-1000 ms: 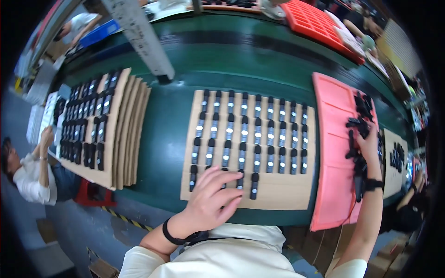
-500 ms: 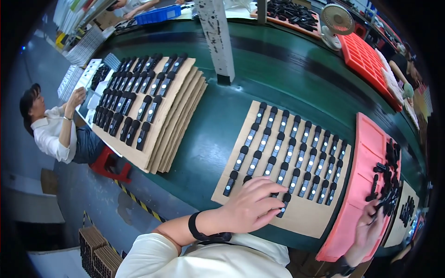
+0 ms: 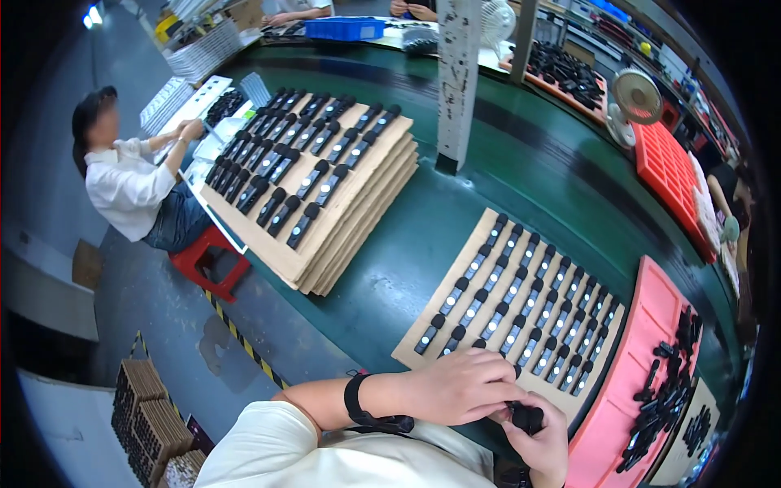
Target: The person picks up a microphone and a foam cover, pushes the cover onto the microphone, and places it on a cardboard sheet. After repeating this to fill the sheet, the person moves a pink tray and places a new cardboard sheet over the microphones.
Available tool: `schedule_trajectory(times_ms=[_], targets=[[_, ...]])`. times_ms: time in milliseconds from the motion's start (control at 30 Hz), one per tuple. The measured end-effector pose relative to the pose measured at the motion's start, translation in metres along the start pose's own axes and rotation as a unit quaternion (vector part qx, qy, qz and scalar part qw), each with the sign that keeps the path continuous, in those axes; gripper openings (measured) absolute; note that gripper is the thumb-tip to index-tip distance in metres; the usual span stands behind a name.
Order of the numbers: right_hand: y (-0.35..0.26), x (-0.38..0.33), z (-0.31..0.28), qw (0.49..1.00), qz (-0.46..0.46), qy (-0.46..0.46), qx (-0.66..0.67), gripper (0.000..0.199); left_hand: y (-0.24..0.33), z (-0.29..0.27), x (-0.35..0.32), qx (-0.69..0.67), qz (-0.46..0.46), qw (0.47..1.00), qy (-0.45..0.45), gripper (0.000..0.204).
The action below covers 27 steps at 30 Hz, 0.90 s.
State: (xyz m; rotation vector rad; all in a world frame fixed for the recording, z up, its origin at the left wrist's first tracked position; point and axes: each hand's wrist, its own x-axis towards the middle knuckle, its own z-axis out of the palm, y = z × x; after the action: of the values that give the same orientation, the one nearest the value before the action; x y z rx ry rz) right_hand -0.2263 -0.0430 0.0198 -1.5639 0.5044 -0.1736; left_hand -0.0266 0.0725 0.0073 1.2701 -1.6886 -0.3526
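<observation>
In front of my chest my two hands meet over a small black wireless microphone (image 3: 529, 418) with a round foam cap. My right hand (image 3: 543, 443) is closed around it. My left hand (image 3: 465, 385) comes in from the left, its fingertips pinched at the same spot; the microphone's body is mostly hidden by fingers. Just beyond lies a brown cardboard sheet (image 3: 413, 345) with rows of similar microphones (image 3: 514, 332), each with a pale round spot. My left hand and wrist cover part of its near edge. On the right, a pink tray (image 3: 606, 427) carries a loose heap of black microphones (image 3: 657, 411).
A stack of cardboard sheets (image 3: 358, 236) bearing microphones stands at left on the green table (image 3: 382, 285). A white post (image 3: 457, 98) rises behind. Another person (image 3: 130, 183) sits on a red stool (image 3: 207, 260) at the left. Red divided trays (image 3: 675, 179) and a fan (image 3: 636, 96) are at far right.
My right hand has moved left from the pink tray to meet my left hand. My left hand has drawn back off the cardboard sheet toward me. The view has shifted.
</observation>
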Motion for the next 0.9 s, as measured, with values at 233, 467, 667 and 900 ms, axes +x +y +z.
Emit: schedule_trajectory(times_ms=[233, 467, 667, 900], targets=[[-0.008, 0.000, 0.017, 0.996, -0.008, 0.082, 0.014, 0.021, -0.005, -0.001, -0.009, 0.001, 0.006, 1.000, 0.008, 0.025], [0.015, 0.001, -0.023, 0.979, -0.141, 0.053, 0.134, 0.047, -0.009, -0.010, -0.013, -0.133, -0.048, 0.988, 0.065, 0.023], [0.009, 0.010, -0.019, 0.896, -0.173, 0.238, 0.332, 0.025, -0.017, -0.024, -0.011, -0.191, -0.115, 0.970, 0.101, 0.023], [0.006, 0.016, -0.013, 0.909, -0.054, 0.145, 0.387, 0.023, -0.017, -0.018, -0.014, -0.186, -0.157, 0.963, 0.121, 0.025]])
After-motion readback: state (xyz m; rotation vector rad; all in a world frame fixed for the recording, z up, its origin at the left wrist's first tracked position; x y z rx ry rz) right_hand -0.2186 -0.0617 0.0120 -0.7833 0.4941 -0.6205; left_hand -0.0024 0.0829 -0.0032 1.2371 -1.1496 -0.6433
